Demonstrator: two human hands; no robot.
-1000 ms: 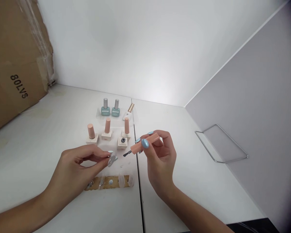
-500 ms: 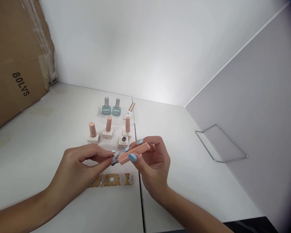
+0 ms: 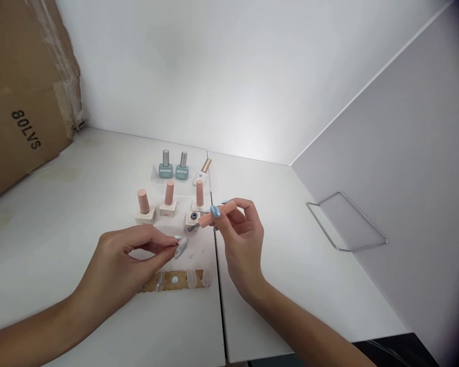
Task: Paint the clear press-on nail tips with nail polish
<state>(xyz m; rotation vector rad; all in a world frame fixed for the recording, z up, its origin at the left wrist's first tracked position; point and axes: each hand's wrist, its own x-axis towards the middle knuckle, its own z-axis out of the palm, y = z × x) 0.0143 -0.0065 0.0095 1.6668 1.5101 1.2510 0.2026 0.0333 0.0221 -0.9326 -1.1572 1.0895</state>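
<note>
Between the thumb and forefinger of my left hand (image 3: 132,260) is a pale, translucent false nail (image 3: 181,248) with grey polish on it. My right hand (image 3: 243,239) is closed around the peach cap of a nail polish brush (image 3: 207,219). Its grey-coated bristles point down to the left, apart from the nail and close to the open nail polish bottle (image 3: 191,222), whose dark neck shows on top. Under my left hand lies a gold strip (image 3: 180,281) bearing several clear false nails, partly hidden by that hand.
Three polish bottles with peach caps (image 3: 169,196) stand behind my hands. Farther back are two teal bottles (image 3: 166,170) and a leaning white bottle with a gold cap (image 3: 202,172). A cardboard box (image 3: 26,102) is at the left, a wire frame (image 3: 346,221) at the right.
My right hand has drawn the brush off the false nail and moved it up and away, near the open bottle. My left hand holds the nail in nearly the same place.
</note>
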